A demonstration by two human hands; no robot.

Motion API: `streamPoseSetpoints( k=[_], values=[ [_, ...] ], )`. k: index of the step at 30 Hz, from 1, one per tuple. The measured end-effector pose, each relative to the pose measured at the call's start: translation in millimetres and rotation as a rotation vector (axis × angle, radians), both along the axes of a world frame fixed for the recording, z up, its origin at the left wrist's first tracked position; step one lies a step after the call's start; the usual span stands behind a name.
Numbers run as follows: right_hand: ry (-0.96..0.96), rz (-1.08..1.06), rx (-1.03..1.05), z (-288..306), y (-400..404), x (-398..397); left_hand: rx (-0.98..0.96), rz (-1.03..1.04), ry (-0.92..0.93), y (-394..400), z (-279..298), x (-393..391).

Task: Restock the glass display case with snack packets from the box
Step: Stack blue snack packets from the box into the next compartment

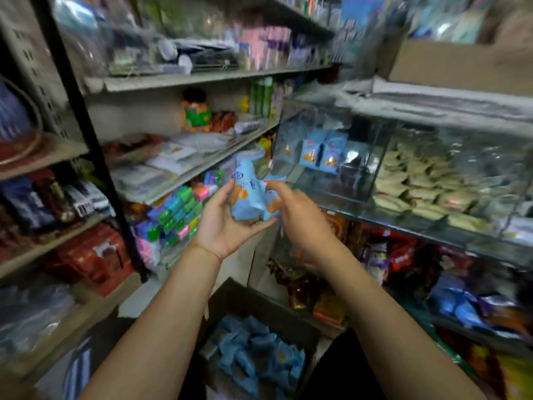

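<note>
My left hand [220,223] cradles a bunch of light-blue snack packets [249,197] in its curled palm, held up in the middle of the view. My right hand [297,215] pinches the right-hand packet of that bunch between thumb and fingers. Below, an open cardboard box [230,295] on the floor holds several more blue packets [253,356]. The glass display case [331,186] stands to the right; two blue packets [321,154] stand upright inside its left compartment.
Pale wrapped snacks [418,186] fill the case's right compartment. Cluttered metal shelves [187,79] of goods rise on the left, with colourful small packs [178,215] near my left hand. A cardboard carton [461,64] sits on top of the case. More snack bags lie under it.
</note>
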State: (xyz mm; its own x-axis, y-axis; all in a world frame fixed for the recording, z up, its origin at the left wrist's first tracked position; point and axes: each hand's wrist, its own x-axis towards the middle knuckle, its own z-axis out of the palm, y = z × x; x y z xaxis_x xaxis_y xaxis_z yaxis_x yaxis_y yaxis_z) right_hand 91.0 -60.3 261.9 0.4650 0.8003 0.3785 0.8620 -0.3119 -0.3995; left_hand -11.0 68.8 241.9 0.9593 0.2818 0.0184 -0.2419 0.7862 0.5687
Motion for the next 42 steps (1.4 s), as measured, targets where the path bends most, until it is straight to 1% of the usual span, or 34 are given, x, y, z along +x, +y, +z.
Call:
streamPoseSetpoints(
  k=[3, 6, 9, 10, 13, 15, 17, 18, 20, 21, 22, 23, 24, 25, 27, 28, 31, 33, 36, 39, 42],
  values=[
    [-0.063, 0.045, -0.096, 42, -18, 9, 0.043, -0.013, -0.016, -10, 39, 9],
    [-0.135, 0.047, -0.083, 73, -25, 24, 0.116, -0.023, -0.002, -14, 74, 25],
    [-0.212, -0.018, -0.190, 93, -25, 46, 0.216, -0.026, 0.060, -16, 104, 51],
    [-0.213, -0.040, -0.212, 96, -25, 56, 0.252, -0.028, 0.094, -16, 110, 62],
    [-0.088, -0.084, -0.219, 92, -18, 89, 0.409, 0.007, 0.249, -16, 118, 95],
    [-0.092, -0.197, -0.213, 84, -11, 115, 0.579, 0.108, 0.398, -15, 117, 118],
    [-0.075, -0.361, -0.181, 78, -4, 144, 0.797, 0.297, 0.509, -9, 113, 143],
    [-0.068, -0.435, -0.179, 76, 1, 158, 0.961, 0.390, 0.534, -3, 109, 157],
    [-0.037, -0.542, -0.161, 69, 19, 184, 1.389, 0.498, 0.614, 5, 102, 179],
    [0.007, -0.583, -0.113, 63, 29, 196, 1.592, 0.517, 0.664, 7, 99, 186],
    [0.056, -0.632, -0.059, 55, 39, 209, 1.743, 0.510, 0.698, 10, 95, 192],
    [0.069, -0.702, -0.035, 45, 47, 222, 1.854, 0.491, 0.717, 11, 90, 198],
    [0.060, -0.773, -0.060, 35, 52, 233, 1.935, 0.453, 0.722, 15, 81, 205],
    [0.100, -0.829, -0.062, 26, 56, 244, 1.976, 0.406, 0.721, 17, 73, 210],
    [0.184, -0.896, -0.011, 19, 64, 261, 1.960, 0.329, 0.715, 25, 56, 220],
    [0.152, -0.919, -0.026, 17, 69, 271, 1.931, 0.327, 0.706, 29, 50, 224],
    [0.047, -0.954, -0.107, 23, 81, 299, 1.878, 0.390, 0.650, 34, 45, 228],
    [0.082, -0.957, -0.103, 27, 88, 314, 1.860, 0.404, 0.622, 34, 43, 228],
    [0.076, -0.881, -0.147, 25, 91, 333, 1.871, 0.458, 0.596, 36, 39, 224],
    [0.013, -0.878, -0.330, 8, 94, 341, 1.872, 0.527, 0.561, 36, 39, 221],
    [0.070, -0.872, -0.360, -10, 99, 337, 1.867, 0.539, 0.557, 33, 40, 221]
  ],
)
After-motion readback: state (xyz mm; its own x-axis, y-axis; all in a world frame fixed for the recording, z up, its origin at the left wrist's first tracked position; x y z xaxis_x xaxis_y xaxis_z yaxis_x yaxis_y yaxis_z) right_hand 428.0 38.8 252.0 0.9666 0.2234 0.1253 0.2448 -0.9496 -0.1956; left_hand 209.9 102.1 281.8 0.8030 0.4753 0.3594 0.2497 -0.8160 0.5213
